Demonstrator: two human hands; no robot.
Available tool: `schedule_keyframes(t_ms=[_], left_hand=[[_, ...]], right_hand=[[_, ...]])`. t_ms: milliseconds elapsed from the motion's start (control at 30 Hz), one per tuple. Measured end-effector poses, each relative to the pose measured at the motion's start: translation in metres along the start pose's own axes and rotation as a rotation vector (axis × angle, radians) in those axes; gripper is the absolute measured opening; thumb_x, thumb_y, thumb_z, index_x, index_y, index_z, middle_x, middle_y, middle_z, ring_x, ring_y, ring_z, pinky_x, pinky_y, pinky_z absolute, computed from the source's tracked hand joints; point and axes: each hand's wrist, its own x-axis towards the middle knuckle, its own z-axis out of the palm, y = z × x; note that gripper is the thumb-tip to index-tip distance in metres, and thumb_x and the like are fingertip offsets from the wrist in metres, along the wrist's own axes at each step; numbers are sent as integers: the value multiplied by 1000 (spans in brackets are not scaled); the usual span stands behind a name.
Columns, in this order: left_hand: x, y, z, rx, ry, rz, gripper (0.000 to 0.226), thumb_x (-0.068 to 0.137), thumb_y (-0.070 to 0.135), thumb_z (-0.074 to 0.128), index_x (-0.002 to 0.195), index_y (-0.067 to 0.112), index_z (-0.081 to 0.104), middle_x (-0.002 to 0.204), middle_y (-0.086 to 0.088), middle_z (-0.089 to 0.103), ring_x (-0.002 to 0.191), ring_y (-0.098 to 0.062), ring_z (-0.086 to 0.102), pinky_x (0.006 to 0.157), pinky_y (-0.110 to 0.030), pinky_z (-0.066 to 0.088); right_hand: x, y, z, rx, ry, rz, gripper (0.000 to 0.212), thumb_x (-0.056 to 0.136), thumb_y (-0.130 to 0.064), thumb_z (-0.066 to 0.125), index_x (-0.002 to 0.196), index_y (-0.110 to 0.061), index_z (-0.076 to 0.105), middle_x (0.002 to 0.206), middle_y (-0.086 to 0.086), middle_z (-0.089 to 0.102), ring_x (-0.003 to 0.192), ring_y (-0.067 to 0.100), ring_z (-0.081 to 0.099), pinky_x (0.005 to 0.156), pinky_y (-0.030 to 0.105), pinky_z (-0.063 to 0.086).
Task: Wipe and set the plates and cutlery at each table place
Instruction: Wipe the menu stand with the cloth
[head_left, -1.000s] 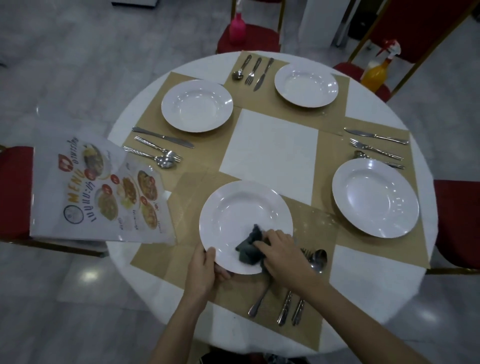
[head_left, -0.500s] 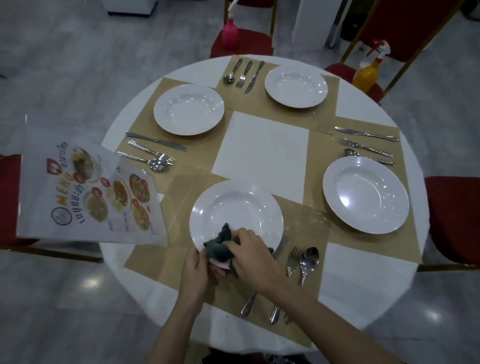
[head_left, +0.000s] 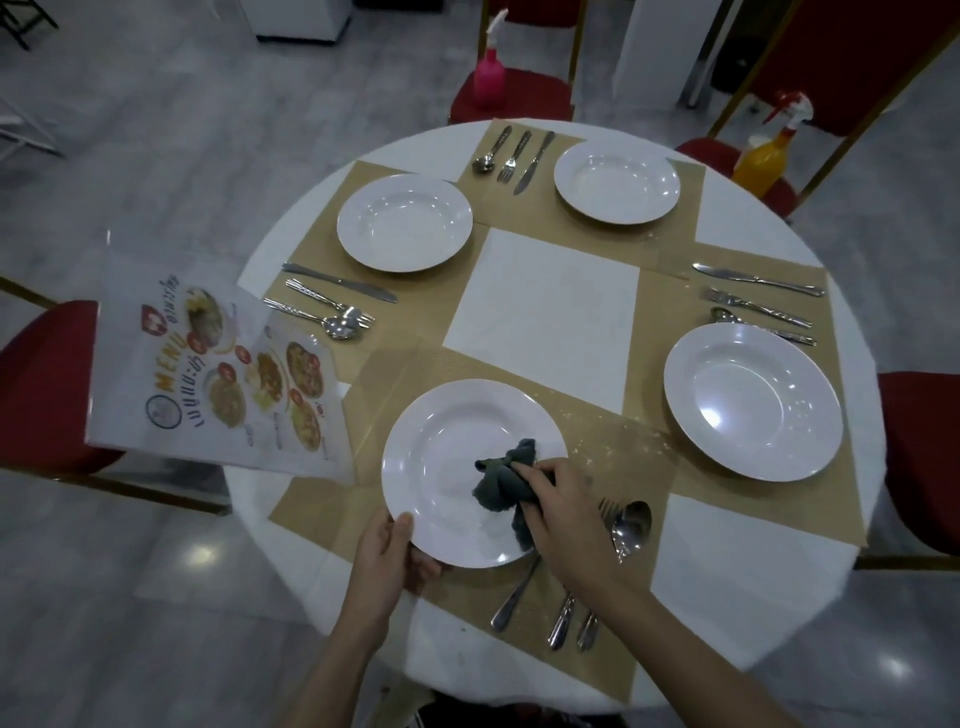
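Plate (head_left: 447, 462) nearest you is gripped at its near-left rim by your left hand (head_left: 387, 558), while your right hand (head_left: 563, 512) clutches a dark cloth (head_left: 501, 480) on it.

plates: 4, at (head_left: 452, 441), (head_left: 404, 222), (head_left: 616, 182), (head_left: 752, 401)
knives: 4, at (head_left: 338, 282), (head_left: 534, 162), (head_left: 758, 279), (head_left: 514, 595)
forks: 4, at (head_left: 324, 300), (head_left: 514, 156), (head_left: 758, 307), (head_left: 563, 618)
spoons: 4, at (head_left: 311, 318), (head_left: 491, 150), (head_left: 763, 328), (head_left: 630, 525)
placemats: 4, at (head_left: 519, 613), (head_left: 317, 244), (head_left: 571, 228), (head_left: 675, 338)
cloth: 1 (head_left: 501, 480)
menu: 1 (head_left: 218, 374)
spray bottles: 2, pink (head_left: 489, 73), orange (head_left: 769, 156)
hands: 2, left (head_left: 387, 556), right (head_left: 566, 512)
red chairs: 4 seen, at (head_left: 47, 384), (head_left: 511, 98), (head_left: 919, 457), (head_left: 722, 156)
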Motion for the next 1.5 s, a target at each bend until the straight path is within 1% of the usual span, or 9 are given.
schedule_keyframes(t_ms=[133, 333, 467, 600, 700, 833, 1033, 1133, 1500], left_hand=[[6, 4, 3, 188, 30, -43, 26, 100, 31, 44, 95, 10, 58, 67, -13, 71, 60, -25, 68, 55, -29, 53], [-36, 52, -26, 426, 535, 334, 17, 98, 26, 49, 82, 21, 54, 75, 10, 56, 71, -12, 54, 59, -20, 38], [-60, 110, -64, 610, 863, 804, 18, 91, 20, 51, 92, 5, 61, 86, -4, 57, 83, -17, 46, 78, -19, 34], [-47, 165, -111, 763, 1013, 750, 33, 89, 22, 63, 115, 3, 55, 117, -15, 52, 110, -28, 47, 95, -31, 35], [-35, 186, -130, 778, 936, 625, 42, 88, 21, 65, 124, 5, 50, 117, -13, 54, 108, -26, 50, 89, -35, 45], [-28, 190, -144, 702, 739, 703, 27, 91, 3, 57, 118, 3, 60, 103, -9, 59, 87, -17, 59, 68, -18, 46], [6, 199, -206, 690, 465, 848, 28, 90, 6, 62, 117, 11, 65, 101, 4, 63, 83, 1, 58, 73, -9, 48], [29, 215, -231, 732, 362, 899, 25, 90, 3, 61, 113, 11, 67, 97, 8, 63, 88, 1, 58, 78, -18, 51], [62, 222, -237, 739, 347, 967, 28, 92, -1, 53, 113, 10, 67, 98, -3, 62, 92, -20, 56, 78, -29, 47]], right_hand=[[4, -3, -1, 9, -9, -7, 43, 92, -10, 58, 134, -15, 56, 114, 4, 52, 103, 21, 52, 87, 32, 49], [23, -30, -9, 87, 41, -53, 38, 92, -6, 54, 128, -16, 60, 110, 1, 53, 100, 17, 50, 85, 30, 49], [52, -72, -12, 152, 84, -172, 33, 92, -8, 50, 122, -16, 63, 105, -2, 54, 94, 17, 51, 82, 25, 45], [88, -133, -8, 212, 49, -243, 32, 95, -5, 52, 124, -16, 61, 113, -2, 51, 102, 15, 46, 88, 24, 44], [109, -169, -3, 272, 34, -308, 32, 95, -8, 52, 123, -19, 60, 112, -8, 46, 102, 17, 50, 87, 33, 50], [125, -194, 5, 308, 66, -333, 27, 95, -13, 51, 118, -22, 60, 106, -12, 43, 97, 19, 55, 82, 38, 53], [132, -203, 13, 283, 118, -308, 28, 93, -7, 55, 118, -18, 62, 106, -6, 48, 100, 15, 50, 85, 34, 50], [131, -207, 19, 226, 129, -326, 34, 92, -7, 58, 124, -16, 61, 109, -4, 49, 102, 14, 49, 87, 32, 51], [167, -274, 52, -82, 501, -581, 56, 78, 1, 74, 132, -9, 59, 116, 19, 58, 104, 32, 54, 87, 40, 50]])
